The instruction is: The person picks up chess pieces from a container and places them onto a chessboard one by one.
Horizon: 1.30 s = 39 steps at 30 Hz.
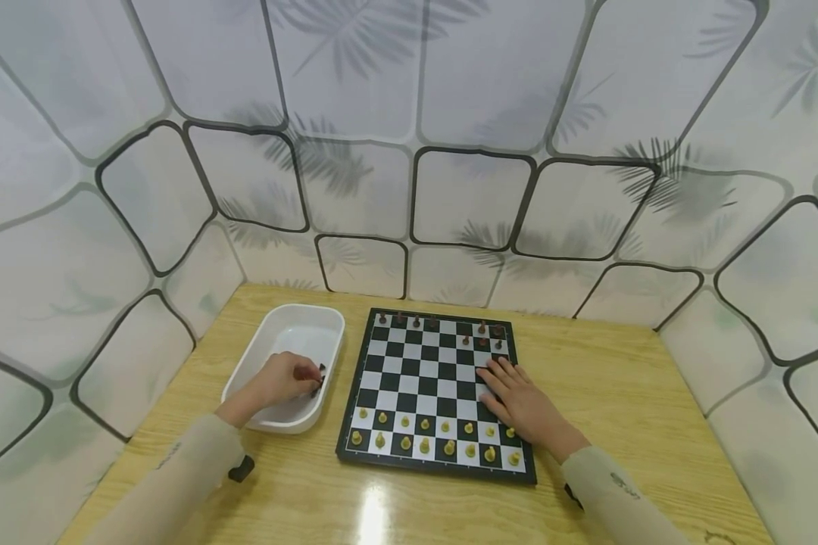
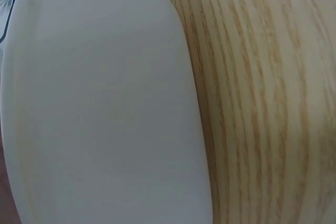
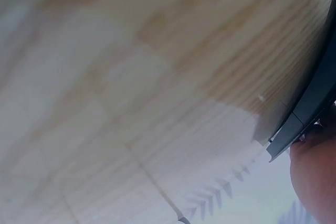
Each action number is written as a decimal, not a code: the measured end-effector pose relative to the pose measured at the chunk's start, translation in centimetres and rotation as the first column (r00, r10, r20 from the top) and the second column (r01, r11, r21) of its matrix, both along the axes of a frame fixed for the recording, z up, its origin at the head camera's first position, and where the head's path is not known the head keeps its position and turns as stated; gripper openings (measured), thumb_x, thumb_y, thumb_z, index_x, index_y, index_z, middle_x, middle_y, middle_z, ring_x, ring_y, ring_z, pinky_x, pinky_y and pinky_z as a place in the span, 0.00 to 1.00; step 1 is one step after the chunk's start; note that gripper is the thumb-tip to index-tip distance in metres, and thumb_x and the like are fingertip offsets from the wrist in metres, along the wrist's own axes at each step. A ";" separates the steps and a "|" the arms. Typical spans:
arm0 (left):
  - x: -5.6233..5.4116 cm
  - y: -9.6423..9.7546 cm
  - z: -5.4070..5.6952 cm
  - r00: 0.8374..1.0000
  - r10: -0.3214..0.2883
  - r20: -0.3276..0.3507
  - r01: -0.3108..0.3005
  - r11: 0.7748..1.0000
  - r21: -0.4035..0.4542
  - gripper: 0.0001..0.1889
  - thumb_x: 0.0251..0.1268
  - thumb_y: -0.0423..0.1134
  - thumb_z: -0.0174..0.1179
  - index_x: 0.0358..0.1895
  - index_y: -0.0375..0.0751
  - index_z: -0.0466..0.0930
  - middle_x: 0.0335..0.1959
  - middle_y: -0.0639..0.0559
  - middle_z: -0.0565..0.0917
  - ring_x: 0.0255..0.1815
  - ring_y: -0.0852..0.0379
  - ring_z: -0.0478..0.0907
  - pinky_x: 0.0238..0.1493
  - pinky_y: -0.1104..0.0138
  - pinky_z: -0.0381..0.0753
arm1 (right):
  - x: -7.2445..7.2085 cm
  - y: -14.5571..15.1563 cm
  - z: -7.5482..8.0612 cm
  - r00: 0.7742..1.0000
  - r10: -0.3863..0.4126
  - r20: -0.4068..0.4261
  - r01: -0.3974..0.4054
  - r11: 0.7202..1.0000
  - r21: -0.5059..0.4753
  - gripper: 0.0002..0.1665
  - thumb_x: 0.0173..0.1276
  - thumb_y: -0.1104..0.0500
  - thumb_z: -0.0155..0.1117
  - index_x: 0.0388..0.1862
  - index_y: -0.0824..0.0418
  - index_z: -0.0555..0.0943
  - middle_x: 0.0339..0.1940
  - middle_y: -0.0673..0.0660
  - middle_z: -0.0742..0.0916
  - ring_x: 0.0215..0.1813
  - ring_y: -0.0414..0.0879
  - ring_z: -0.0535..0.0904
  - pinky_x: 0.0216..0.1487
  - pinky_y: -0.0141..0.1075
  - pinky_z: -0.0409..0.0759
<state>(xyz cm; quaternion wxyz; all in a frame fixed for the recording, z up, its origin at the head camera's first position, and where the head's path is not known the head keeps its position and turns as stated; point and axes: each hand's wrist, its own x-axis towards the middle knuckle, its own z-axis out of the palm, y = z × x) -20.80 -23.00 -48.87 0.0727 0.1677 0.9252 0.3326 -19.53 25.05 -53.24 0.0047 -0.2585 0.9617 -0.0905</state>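
Observation:
My left hand reaches into the white plastic tub, fingers bent down by its right inner wall. Dark chess pieces lie at its fingertips; I cannot tell whether one is pinched. My right hand rests on the right side of the chessboard, fingers straight and slightly spread. Yellow chess pieces fill the board's two near rows. Several dark red chess pieces stand along the far row, with a few more in front at the far right.
The tub stands left of the board on a wooden table. Its outer wall fills much of the left wrist view. A patterned curtain surrounds the table at the back and sides. The right wrist view shows the board's dark edge.

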 end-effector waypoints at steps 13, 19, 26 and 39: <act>-0.2 0.3 0.0 0.998 -0.042 -0.048 0.039 0.998 -0.056 0.02 0.62 0.31 0.71 0.37 0.39 0.91 0.35 0.51 0.92 0.37 0.61 0.85 0.41 0.69 0.83 | -0.1 0.0 0.0 1.000 0.004 -0.009 -0.004 1.000 -0.008 0.36 0.86 0.40 0.47 0.82 0.59 0.68 0.83 0.66 0.69 0.85 0.67 0.58 0.82 0.63 0.59; -0.3 0.2 0.1 0.996 -0.060 -0.072 0.054 0.995 -0.080 0.02 0.62 0.31 0.71 0.36 0.40 0.91 0.34 0.51 0.92 0.36 0.61 0.85 0.41 0.68 0.83 | -0.1 -0.1 0.1 1.000 0.007 -0.002 -0.007 1.000 -0.006 0.36 0.86 0.40 0.48 0.82 0.59 0.67 0.83 0.66 0.69 0.85 0.66 0.58 0.82 0.63 0.58; -0.3 -0.3 0.0 0.995 -0.023 -0.095 0.012 0.994 -0.107 0.02 0.61 0.32 0.72 0.34 0.43 0.89 0.29 0.56 0.88 0.31 0.64 0.78 0.37 0.68 0.78 | -0.1 0.0 0.2 1.000 0.010 0.003 -0.010 1.000 -0.013 0.36 0.85 0.42 0.51 0.82 0.60 0.67 0.84 0.67 0.67 0.86 0.67 0.57 0.83 0.63 0.57; -0.3 -0.3 -0.1 0.978 -0.143 -0.153 0.121 0.982 -0.148 0.05 0.57 0.29 0.74 0.35 0.42 0.91 0.30 0.56 0.89 0.31 0.65 0.78 0.37 0.68 0.80 | 0.1 0.0 0.1 1.000 0.001 0.020 0.000 1.000 -0.030 0.37 0.85 0.41 0.50 0.82 0.60 0.66 0.84 0.67 0.67 0.86 0.67 0.56 0.83 0.63 0.56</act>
